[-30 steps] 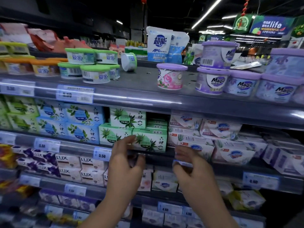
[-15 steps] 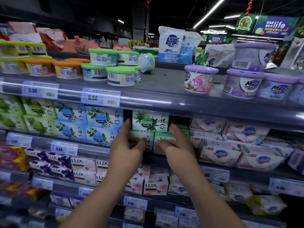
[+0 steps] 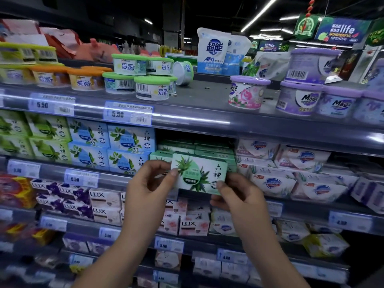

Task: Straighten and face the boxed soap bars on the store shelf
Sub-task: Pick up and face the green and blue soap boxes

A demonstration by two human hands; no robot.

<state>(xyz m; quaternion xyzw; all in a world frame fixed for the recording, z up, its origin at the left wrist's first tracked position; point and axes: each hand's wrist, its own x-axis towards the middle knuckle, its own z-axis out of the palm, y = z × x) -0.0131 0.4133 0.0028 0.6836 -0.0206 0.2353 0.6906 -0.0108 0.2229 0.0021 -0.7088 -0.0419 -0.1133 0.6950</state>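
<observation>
A green aloe soap box [image 3: 200, 172] is held in front of the second shelf [image 3: 54, 170], its printed face toward me. My left hand [image 3: 148, 187] pinches its left edge and my right hand [image 3: 239, 194] grips its lower right corner. Behind it, more green boxes [image 3: 214, 151] lie flat in a low stack. To the left stand blue soap boxes [image 3: 112, 148] and lime green boxes [image 3: 35, 138], two high. White wrapped soap packs [image 3: 291, 173] fill the shelf on the right.
The top shelf [image 3: 197, 104] carries green-lidded tubs [image 3: 143, 80], one toppled tub [image 3: 184, 72], and purple Magic tubs [image 3: 301, 98]. LUX soap boxes [image 3: 104, 204] line the shelf below my hands. Price tags run along each shelf edge.
Both hands reached into the green stack, and now hold one green box out in front of the shelf. The view has shifted left and closer.
</observation>
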